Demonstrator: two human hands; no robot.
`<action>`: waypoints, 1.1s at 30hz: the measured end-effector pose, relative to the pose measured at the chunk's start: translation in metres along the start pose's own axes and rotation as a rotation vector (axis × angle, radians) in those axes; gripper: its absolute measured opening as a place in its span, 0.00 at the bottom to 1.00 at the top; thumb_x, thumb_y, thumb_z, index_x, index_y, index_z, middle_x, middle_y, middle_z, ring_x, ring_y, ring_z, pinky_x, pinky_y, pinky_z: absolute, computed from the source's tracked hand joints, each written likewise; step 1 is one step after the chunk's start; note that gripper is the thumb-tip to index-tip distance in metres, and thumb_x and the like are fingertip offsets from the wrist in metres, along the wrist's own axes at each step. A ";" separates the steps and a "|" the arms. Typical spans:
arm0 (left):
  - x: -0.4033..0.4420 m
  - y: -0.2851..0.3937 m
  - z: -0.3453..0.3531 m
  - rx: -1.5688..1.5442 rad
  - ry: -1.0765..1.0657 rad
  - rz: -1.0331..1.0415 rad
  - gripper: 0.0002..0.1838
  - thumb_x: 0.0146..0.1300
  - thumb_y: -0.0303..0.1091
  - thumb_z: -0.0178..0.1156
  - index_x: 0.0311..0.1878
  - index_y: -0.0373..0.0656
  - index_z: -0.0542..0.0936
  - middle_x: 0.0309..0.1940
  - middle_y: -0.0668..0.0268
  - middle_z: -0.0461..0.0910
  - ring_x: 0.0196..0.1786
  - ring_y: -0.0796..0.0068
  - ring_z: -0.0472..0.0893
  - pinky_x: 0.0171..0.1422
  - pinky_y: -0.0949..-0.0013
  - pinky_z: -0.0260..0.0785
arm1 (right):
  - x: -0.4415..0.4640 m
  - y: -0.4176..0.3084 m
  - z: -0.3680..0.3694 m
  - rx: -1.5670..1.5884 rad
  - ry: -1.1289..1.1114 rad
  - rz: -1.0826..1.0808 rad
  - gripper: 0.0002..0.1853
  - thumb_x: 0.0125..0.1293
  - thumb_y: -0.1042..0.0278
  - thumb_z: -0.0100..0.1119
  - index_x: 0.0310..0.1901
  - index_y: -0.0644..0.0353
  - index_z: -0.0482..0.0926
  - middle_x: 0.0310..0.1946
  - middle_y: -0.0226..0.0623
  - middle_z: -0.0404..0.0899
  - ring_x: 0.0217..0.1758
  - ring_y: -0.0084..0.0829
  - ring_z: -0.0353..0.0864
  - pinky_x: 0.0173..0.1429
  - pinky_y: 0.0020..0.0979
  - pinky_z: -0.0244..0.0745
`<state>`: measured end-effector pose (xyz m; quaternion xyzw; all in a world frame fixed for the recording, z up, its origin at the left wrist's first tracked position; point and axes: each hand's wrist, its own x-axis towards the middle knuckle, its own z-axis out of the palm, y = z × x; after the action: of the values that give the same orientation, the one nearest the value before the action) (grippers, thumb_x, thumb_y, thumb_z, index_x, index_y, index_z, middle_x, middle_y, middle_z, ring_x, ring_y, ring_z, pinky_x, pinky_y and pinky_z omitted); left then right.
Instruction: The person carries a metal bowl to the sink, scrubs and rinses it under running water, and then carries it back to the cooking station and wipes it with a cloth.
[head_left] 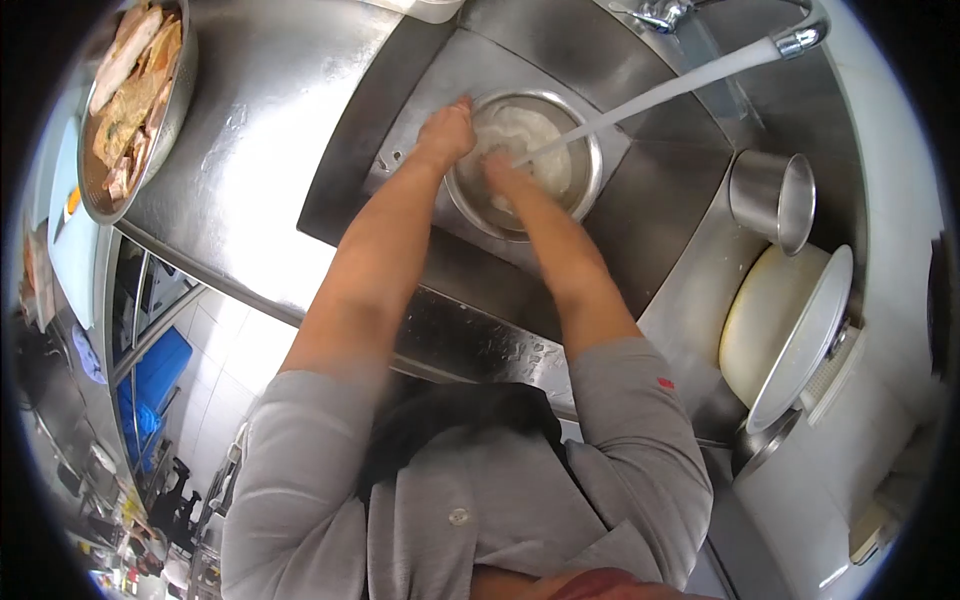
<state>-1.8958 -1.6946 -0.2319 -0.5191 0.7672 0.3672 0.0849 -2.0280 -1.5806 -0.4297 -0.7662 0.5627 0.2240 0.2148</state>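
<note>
A round metal bowl (pixel 597 165) sits in the steel sink, holding cloudy, whitish water (pixel 525 130). My left hand (pixel 447 133) is closed on the bowl's left rim. Inside the bowl, my right hand (pixel 503 172) is partly under the cloudy water, and its fingers are blurred and hidden. A stream of water (pixel 660 98) runs from the faucet (pixel 802 38) at the upper right and lands in the bowl beside my right hand. Whatever lies under the water cannot be made out.
A perforated metal pan (pixel 178 120) with pieces of meat stands on the steel counter (pixel 240 150) at left. Right of the sink (pixel 650 225) are a metal pot (pixel 760 195) and a large pale pot (pixel 765 310) with a white lid-like disc (pixel 805 340).
</note>
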 end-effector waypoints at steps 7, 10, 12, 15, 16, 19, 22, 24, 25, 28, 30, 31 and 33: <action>-0.002 0.005 0.000 0.036 -0.001 -0.005 0.19 0.67 0.29 0.45 0.60 0.38 0.71 0.51 0.41 0.79 0.57 0.43 0.78 0.63 0.50 0.69 | -0.095 0.002 -0.071 0.542 0.202 0.439 0.21 0.70 0.63 0.45 0.61 0.60 0.73 0.62 0.56 0.70 0.63 0.59 0.70 0.67 0.51 0.65; 0.002 0.006 0.001 0.038 0.015 -0.012 0.19 0.67 0.29 0.45 0.60 0.36 0.70 0.49 0.42 0.80 0.55 0.43 0.79 0.63 0.50 0.69 | -0.099 -0.009 -0.069 0.243 0.044 0.366 0.22 0.69 0.63 0.45 0.63 0.59 0.72 0.63 0.56 0.68 0.65 0.61 0.67 0.68 0.53 0.63; 0.004 0.003 0.004 0.035 0.044 -0.001 0.20 0.66 0.29 0.45 0.60 0.36 0.70 0.49 0.42 0.80 0.55 0.42 0.79 0.63 0.49 0.69 | -0.076 -0.038 -0.044 0.520 0.339 0.407 0.22 0.69 0.65 0.46 0.62 0.59 0.72 0.62 0.56 0.69 0.66 0.60 0.66 0.68 0.52 0.64; -0.001 0.002 0.002 0.065 0.014 -0.004 0.20 0.66 0.30 0.45 0.60 0.37 0.69 0.49 0.42 0.80 0.55 0.41 0.79 0.63 0.49 0.69 | -0.054 0.002 -0.059 0.245 0.262 0.139 0.20 0.68 0.64 0.48 0.59 0.58 0.75 0.62 0.52 0.71 0.65 0.50 0.70 0.67 0.45 0.68; -0.002 0.003 -0.001 0.084 -0.004 0.000 0.20 0.66 0.30 0.45 0.61 0.37 0.69 0.49 0.42 0.80 0.55 0.41 0.79 0.63 0.50 0.69 | -0.062 0.012 -0.065 0.195 0.219 0.132 0.19 0.67 0.63 0.49 0.57 0.59 0.76 0.61 0.51 0.71 0.63 0.49 0.72 0.66 0.44 0.69; -0.003 0.005 0.000 0.062 0.000 -0.035 0.20 0.66 0.30 0.46 0.60 0.38 0.69 0.50 0.42 0.79 0.56 0.41 0.78 0.63 0.50 0.69 | -0.088 0.031 -0.070 0.315 0.089 0.304 0.18 0.65 0.62 0.53 0.53 0.62 0.77 0.59 0.50 0.72 0.59 0.51 0.75 0.61 0.44 0.73; 0.001 0.003 0.006 -0.044 -0.006 -0.069 0.19 0.66 0.31 0.46 0.60 0.39 0.70 0.51 0.41 0.79 0.57 0.41 0.78 0.63 0.50 0.70 | -0.102 0.007 -0.075 0.250 -0.264 0.131 0.17 0.61 0.66 0.57 0.51 0.62 0.78 0.52 0.52 0.76 0.52 0.51 0.79 0.57 0.42 0.75; 0.003 0.000 0.011 0.011 0.077 -0.046 0.19 0.65 0.30 0.47 0.59 0.41 0.70 0.48 0.41 0.80 0.51 0.40 0.80 0.58 0.48 0.72 | -0.093 -0.036 -0.081 0.374 -0.082 0.164 0.16 0.60 0.66 0.59 0.48 0.63 0.81 0.50 0.51 0.79 0.52 0.47 0.80 0.59 0.41 0.75; 0.001 0.001 0.010 0.040 0.115 -0.039 0.19 0.65 0.30 0.48 0.59 0.42 0.71 0.46 0.42 0.81 0.49 0.39 0.81 0.56 0.47 0.73 | -0.087 -0.048 -0.079 0.439 0.006 0.176 0.15 0.59 0.66 0.59 0.47 0.63 0.83 0.48 0.50 0.81 0.53 0.45 0.81 0.60 0.40 0.74; 0.002 -0.004 0.006 0.079 0.045 0.055 0.19 0.66 0.31 0.46 0.60 0.42 0.71 0.46 0.42 0.81 0.50 0.39 0.81 0.57 0.47 0.73 | -0.058 -0.019 -0.065 0.078 0.317 0.155 0.14 0.60 0.68 0.58 0.45 0.64 0.83 0.48 0.52 0.81 0.53 0.46 0.81 0.59 0.41 0.75; 0.014 -0.009 0.009 0.042 0.106 0.035 0.20 0.65 0.31 0.46 0.60 0.42 0.71 0.46 0.41 0.81 0.51 0.39 0.80 0.59 0.48 0.72 | -0.058 0.012 -0.086 0.096 0.190 0.155 0.13 0.61 0.69 0.57 0.45 0.63 0.83 0.48 0.53 0.80 0.53 0.46 0.80 0.59 0.41 0.75; 0.008 -0.011 0.017 0.016 0.112 0.023 0.20 0.65 0.32 0.46 0.60 0.42 0.71 0.47 0.41 0.80 0.52 0.39 0.80 0.59 0.48 0.72 | -0.074 0.015 -0.086 0.113 0.103 0.158 0.13 0.61 0.69 0.56 0.45 0.63 0.83 0.48 0.53 0.80 0.54 0.47 0.80 0.59 0.42 0.75; 0.011 -0.006 0.016 0.002 0.094 -0.007 0.20 0.65 0.32 0.45 0.60 0.41 0.71 0.46 0.40 0.80 0.53 0.39 0.79 0.60 0.48 0.71 | -0.094 0.015 -0.078 0.130 0.006 0.174 0.12 0.60 0.73 0.55 0.44 0.63 0.81 0.42 0.48 0.83 0.48 0.46 0.83 0.60 0.42 0.73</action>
<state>-1.8990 -1.6934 -0.2517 -0.5385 0.7688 0.3411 0.0506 -2.0596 -1.5585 -0.3126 -0.6997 0.6410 0.2025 0.2419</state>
